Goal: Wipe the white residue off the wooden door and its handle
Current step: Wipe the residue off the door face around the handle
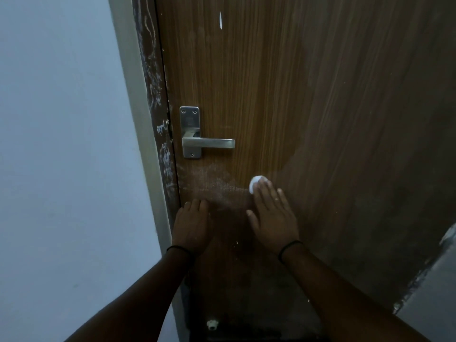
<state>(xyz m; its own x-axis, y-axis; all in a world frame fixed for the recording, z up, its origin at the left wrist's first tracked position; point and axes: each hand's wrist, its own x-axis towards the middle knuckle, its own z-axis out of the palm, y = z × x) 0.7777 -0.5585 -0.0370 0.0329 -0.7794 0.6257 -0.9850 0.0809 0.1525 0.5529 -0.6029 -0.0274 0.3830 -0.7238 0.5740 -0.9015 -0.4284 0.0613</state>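
The wall (61, 144) fills the 9 o'clock side of the view. Just right of it runs the pale frame (138, 119), then a dark jamb strip (158, 114) streaked with white marks along its length.

The door (308, 95) fills the center and the 3 o'clock side; its grain runs vertically. The handle (208, 143) sits near the door's left edge, at about 10 o'clock from the hands. Its lever is horizontal and points toward 3 o'clock, mounted on a plate (190, 132) with visible screws.

The residue (212, 183) lies as a pale, powdery patch on the door directly below the handle, extending toward 3 o'clock to the pad. A small white streak (220, 20) sits high on the door at 12 o'clock.

The left hand (191, 225) rests flat on the door at the lower edge of the residue, fingers (197, 206) straight and close together, holding nothing. A dark band circles its wrist.

The right hand (274, 215) presses a white pad (256, 183) against the door. Its fingers (267, 193) lie extended over the pad, which protrudes at their tips toward 12 o'clock. A dark band circles this wrist as well.

A small white fitting (212, 324) sits low at 6 o'clock. A grey surface (434, 292) occupies the 4 o'clock corner.
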